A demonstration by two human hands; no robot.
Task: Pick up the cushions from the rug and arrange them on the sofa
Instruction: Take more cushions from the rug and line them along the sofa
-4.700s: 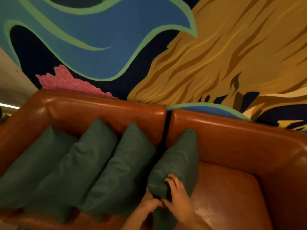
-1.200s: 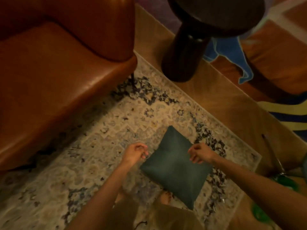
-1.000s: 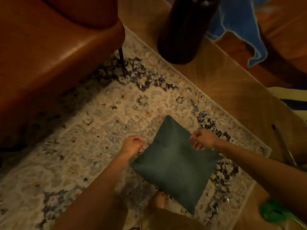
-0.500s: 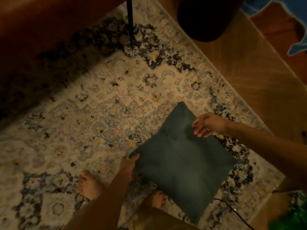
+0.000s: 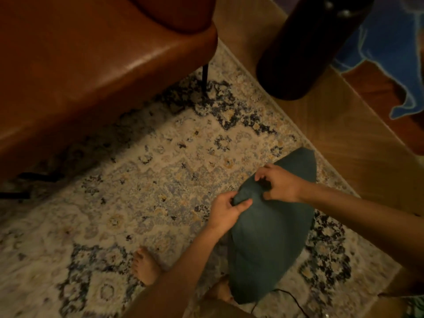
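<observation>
A dark green cushion [image 5: 270,237] is tipped up on edge over the patterned rug [image 5: 149,184], at the lower right of the head view. My left hand [image 5: 226,212] pinches its upper left edge. My right hand [image 5: 278,184] grips the top edge just beside it, fingers curled into the fabric. The brown leather sofa [image 5: 91,65] fills the upper left, its seat corner and one thin black leg [image 5: 205,76] in sight. The cushions on the sofa are out of view.
A dark round pedestal of a side table [image 5: 302,49] stands on the wooden floor [image 5: 339,134] right of the sofa corner. My bare feet [image 5: 144,267] are on the rug below the cushion. A thin black cable [image 5: 296,301] trails at the bottom edge.
Half a second ago the cushion lay flat on the rug with my hands at its two sides. Both hands have since come together on one edge and lifted it upright.
</observation>
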